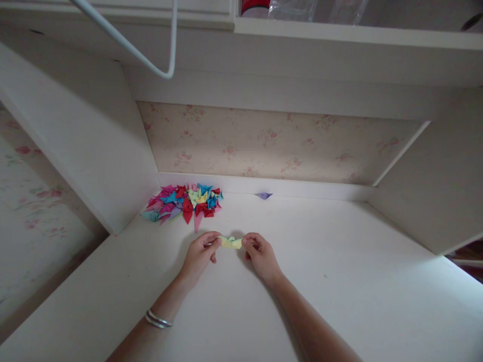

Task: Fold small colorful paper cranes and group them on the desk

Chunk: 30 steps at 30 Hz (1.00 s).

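two hands, the left hand (196, 256) and the right hand (264, 260), pinch one folded yellow paper (231, 244) between them, thumb and fingertips closed on its opposite ends, over the white tabletop (241, 317); whether it touches the surface i cannot tell. the thin paper could tear or lose its creases if both hands pull apart too hard, and a tip could bend under an uneven pinch. farther off, the paper pile (187, 208) could scatter if the left hand swings forward into its loose near edge. counted from near to far: what look like two silver bangles (159, 321) around the left wrist, one folded yellow paper, one paper pile of well over twenty pieces, too overlapped for an exact count, one purple paper piece (264, 196) alone near the back edge, and one floral panel (264, 146) behind it
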{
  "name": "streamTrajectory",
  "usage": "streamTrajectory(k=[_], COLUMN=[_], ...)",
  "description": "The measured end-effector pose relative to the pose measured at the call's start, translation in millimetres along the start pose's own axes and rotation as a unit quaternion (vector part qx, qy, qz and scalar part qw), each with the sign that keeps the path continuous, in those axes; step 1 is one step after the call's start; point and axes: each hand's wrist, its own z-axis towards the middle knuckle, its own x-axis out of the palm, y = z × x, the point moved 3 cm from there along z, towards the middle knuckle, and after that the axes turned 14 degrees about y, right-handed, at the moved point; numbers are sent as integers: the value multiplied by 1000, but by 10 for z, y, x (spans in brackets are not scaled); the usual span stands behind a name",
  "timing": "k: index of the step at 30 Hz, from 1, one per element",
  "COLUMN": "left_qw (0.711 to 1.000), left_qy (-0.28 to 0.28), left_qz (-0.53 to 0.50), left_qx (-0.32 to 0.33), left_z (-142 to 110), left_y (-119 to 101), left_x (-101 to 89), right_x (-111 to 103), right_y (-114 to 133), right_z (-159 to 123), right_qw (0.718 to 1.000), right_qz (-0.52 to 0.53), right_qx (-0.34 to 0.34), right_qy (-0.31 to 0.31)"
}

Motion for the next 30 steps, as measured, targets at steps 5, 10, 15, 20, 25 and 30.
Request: streamTrajectory(k=[5,10,15,20,25,30], left_qw=[1000,1000,1000,998,997,997], left_qy=[0,-1,7,17,21,20], left_qz=[2,13,23,56,73,73], left_qx=[-1,-2,-3,-10,-12,-6], left_z=[1,5,-6,-9,-6,-1], left_y=[-8,16,18,21,46,74], left_x=[1,-8,7,36,57,50], right_x=[2,5,8,14,7,5], right_y=[-21,-24,-11,15,56,112], right_z=[4,8,9,8,-3,-25], right_qw=[1000,1000,1000,1000,999,998], right_qz=[5,0,7,22,31,-36], right_qx=[0,3,8,13,16,36], right_qy=[-4,-2,-3,-3,-18,-22])
